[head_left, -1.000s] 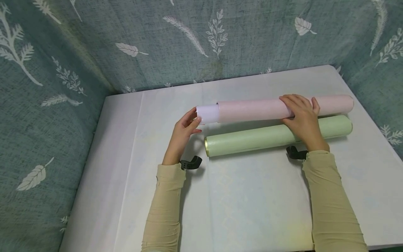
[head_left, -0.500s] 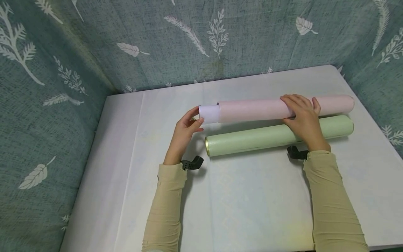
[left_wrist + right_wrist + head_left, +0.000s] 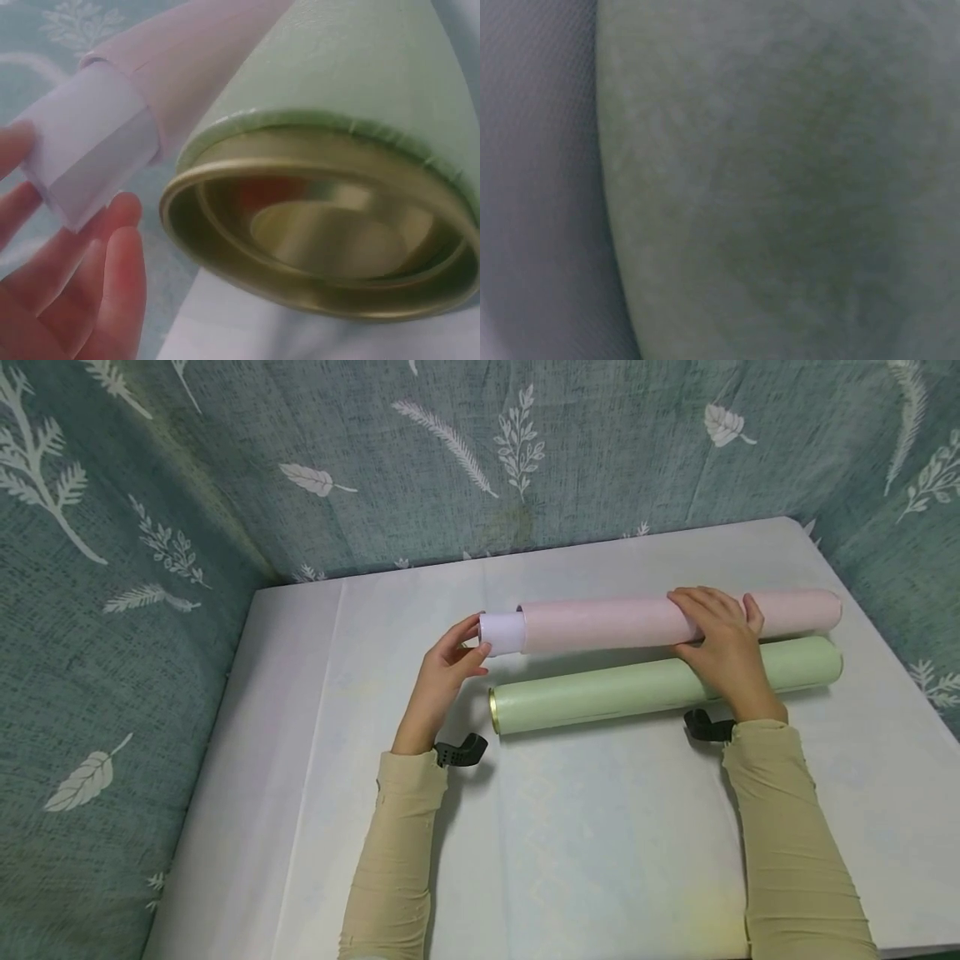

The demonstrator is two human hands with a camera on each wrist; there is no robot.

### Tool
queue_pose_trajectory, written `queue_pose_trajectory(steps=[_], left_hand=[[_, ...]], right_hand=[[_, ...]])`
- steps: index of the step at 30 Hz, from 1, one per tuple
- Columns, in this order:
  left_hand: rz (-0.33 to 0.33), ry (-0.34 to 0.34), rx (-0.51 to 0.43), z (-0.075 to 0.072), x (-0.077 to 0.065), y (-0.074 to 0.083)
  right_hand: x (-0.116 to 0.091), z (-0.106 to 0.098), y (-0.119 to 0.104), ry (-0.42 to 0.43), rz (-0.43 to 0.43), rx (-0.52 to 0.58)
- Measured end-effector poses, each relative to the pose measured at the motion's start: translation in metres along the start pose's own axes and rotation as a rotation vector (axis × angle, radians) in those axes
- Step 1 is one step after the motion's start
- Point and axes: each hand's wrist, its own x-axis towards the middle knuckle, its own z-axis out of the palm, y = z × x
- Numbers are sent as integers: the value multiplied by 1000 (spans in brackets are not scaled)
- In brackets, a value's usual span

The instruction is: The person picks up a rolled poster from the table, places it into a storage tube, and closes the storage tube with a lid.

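Observation:
A rolled sheet of white paper [image 3: 502, 633] sticks out of the left end of a long pink tube [image 3: 592, 625]. My left hand [image 3: 441, 675] holds the roll's outer end between thumb and fingers. In the left wrist view the paper roll [image 3: 94, 139] shows a creased side, with fingertips [image 3: 126, 259] at its edge. My right hand [image 3: 723, 647] grips the pink tube right of its middle, fingers over the top. Just in front lies a green tube [image 3: 592, 696], passing under the right hand. The rest of the paper is hidden inside the pink tube.
The green tube's left end has a recessed gold metal base [image 3: 322, 240], large in the left wrist view. The green tube's surface [image 3: 780, 180] fills most of the right wrist view, blurred. A white-covered table [image 3: 600, 843] meets leaf-patterned curtains [image 3: 420, 460] behind and at both sides.
My left hand has moved slightly right, and the paper roll has slid further into the pink tube, leaving a shorter piece outside. The right hand and both tubes stay in place.

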Motion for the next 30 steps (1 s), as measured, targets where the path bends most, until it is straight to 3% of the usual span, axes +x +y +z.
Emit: queue_pose_trajectory(steps=[10, 23, 30], left_hand=[[0, 7, 1, 9, 0, 5], [-25, -38, 40, 14, -5, 11], [-37, -42, 22, 16, 2, -1]], right_hand=[[0, -1, -1, -21, 13, -3], [-1, -2, -2, -28, 18, 9], [-2, -1, -1, -18, 6, 15]])
